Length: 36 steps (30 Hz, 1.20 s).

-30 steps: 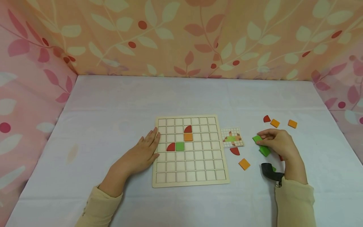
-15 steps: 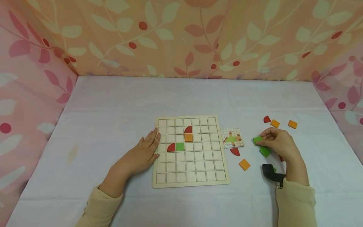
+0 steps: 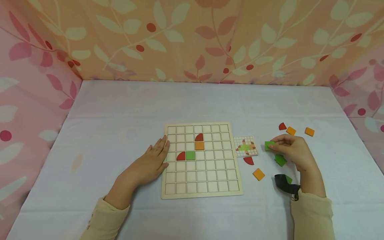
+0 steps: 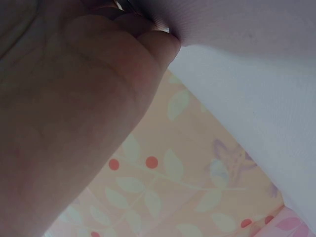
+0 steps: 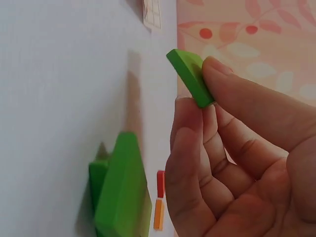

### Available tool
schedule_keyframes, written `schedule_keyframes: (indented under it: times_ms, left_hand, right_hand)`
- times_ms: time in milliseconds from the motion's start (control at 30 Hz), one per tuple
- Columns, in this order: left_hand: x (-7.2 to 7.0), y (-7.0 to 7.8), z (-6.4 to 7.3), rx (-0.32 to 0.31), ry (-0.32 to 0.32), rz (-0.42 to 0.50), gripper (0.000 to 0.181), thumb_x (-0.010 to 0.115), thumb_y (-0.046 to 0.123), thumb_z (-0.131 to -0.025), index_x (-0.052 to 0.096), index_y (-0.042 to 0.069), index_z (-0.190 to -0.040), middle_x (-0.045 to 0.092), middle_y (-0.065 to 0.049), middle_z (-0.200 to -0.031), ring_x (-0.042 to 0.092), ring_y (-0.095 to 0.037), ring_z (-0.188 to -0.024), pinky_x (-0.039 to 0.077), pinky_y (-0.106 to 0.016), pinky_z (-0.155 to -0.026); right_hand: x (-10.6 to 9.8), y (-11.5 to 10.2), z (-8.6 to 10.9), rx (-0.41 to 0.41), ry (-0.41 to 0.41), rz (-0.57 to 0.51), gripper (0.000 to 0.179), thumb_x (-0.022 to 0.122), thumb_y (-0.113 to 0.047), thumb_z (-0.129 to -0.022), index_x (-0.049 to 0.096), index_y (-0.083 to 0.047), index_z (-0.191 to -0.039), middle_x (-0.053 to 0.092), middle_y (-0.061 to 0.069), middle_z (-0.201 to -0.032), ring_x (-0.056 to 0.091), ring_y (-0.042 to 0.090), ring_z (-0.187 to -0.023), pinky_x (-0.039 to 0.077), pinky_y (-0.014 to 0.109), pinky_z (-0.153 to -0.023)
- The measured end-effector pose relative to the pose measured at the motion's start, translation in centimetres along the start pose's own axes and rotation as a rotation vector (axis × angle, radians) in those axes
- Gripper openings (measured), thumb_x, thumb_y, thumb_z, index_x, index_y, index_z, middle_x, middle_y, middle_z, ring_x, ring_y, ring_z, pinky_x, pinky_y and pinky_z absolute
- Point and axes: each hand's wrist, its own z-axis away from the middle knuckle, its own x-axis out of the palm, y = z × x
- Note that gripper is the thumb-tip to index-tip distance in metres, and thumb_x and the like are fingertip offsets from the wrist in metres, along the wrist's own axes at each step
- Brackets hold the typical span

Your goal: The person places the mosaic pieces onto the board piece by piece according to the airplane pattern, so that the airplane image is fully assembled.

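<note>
Two sleeves point(image 3: 105, 216) are cut off by the bottom edge of the head view. At the right wrist a black fitting point(image 3: 282, 182) is carried, and a green piece point(image 3: 289, 180) is partly hidden by it. An orange tile point(image 3: 258, 174) is seen lower right of centre.

Farther up, overlapping green blocks point(image 3: 280, 160) are seen just below the right hand point(image 3: 294, 151). By that hand a green square point(image 3: 268, 145) is pinched between thumb and fingers. It is flat and thick-edged, with a bright face and darker sides; in the right wrist view it is tilted, raised off the cloth point(image 3: 120, 110), and its far corner is pointed past the thumb tip, near upper centre. In the head view it is placed left of the fingertips, near the patterned card point(image 3: 246, 145).

The left hand point(image 3: 151, 161) is rested, fingers extended, on the left edge of the gridded board point(image 3: 210, 175); nothing is grasped by it. Four cells are filled: two with red wedges point(image 3: 181, 156), one orange, one green.

Two orange squares point(image 3: 310, 132) are seen beyond the right hand. The background is filled by a leafy curtain point(image 3: 192, 40).
</note>
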Motion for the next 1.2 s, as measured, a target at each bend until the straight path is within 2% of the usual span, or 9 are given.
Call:
schedule_keyframes:
  times_ms: [233, 600, 900, 1067, 1200]
  left_hand:
    - [0.0, -0.1, 0.1, -0.01, 0.0, -0.002, 0.066, 0.049, 0.021, -0.098, 0.015, -0.007, -0.147, 0.001, -0.021, -0.155, 0.007, -0.035, -0.142, 0.016, -0.055, -0.11]
    - [0.1, -0.2, 0.1, -0.008, 0.011, -0.003, 0.066, 0.049, 0.022, -0.098, 0.015, -0.006, -0.147, 0.001, -0.02, -0.156, 0.007, -0.034, -0.142, 0.016, -0.054, -0.111]
    - [0.0, -0.1, 0.1, 0.001, 0.007, 0.002, 0.066, 0.049, 0.02, -0.098, 0.015, -0.007, -0.147, 0.002, -0.021, -0.155, 0.007, -0.035, -0.142, 0.016, -0.054, -0.111]
    - [0.2, -0.2, 0.0, -0.004, 0.005, -0.009, 0.066, 0.048, 0.022, -0.099, 0.014, -0.006, -0.148, 0.001, -0.02, -0.156, 0.007, -0.033, -0.142, 0.016, -0.053, -0.111]
    - [0.2, -0.3, 0.0, -0.007, 0.002, -0.004, 0.066, 0.048, 0.022, -0.099, 0.014, -0.007, -0.147, 0.0, -0.02, -0.156, 0.006, -0.034, -0.142, 0.016, -0.054, -0.111]
  right_hand:
    - [1.2, -1.1, 0.0, -0.043, -0.031, -0.042, 0.036, 0.074, -0.02, -0.083, 0.062, 0.007, -0.101, 0.066, -0.01, -0.074, 0.06, 0.009, -0.066, 0.047, 0.024, -0.056]
    - [2.7, -2.8, 0.3, -0.039, -0.085, -0.106, 0.034, 0.071, -0.016, -0.085, 0.061, 0.01, -0.104, 0.069, -0.007, -0.079, 0.063, 0.009, -0.07, 0.053, 0.023, -0.063]
    - [4.2, -4.7, 0.6, -0.098, -0.186, -0.166, 0.029, 0.068, -0.008, -0.086, 0.061, 0.013, -0.104, 0.07, 0.006, -0.08, 0.065, 0.014, -0.068, 0.054, 0.025, -0.065]
    - [5.6, -5.9, 0.4, -0.096, -0.226, -0.166, 0.025, 0.069, -0.007, -0.085, 0.062, 0.012, -0.1, 0.069, 0.007, -0.079, 0.065, 0.015, -0.068, 0.055, 0.027, -0.063]
    - [6.7, -6.9, 0.4, -0.088, -0.285, -0.216, 0.024, 0.068, -0.004, -0.084, 0.061, 0.014, -0.099, 0.069, 0.009, -0.08, 0.067, 0.015, -0.071, 0.056, 0.029, -0.066]
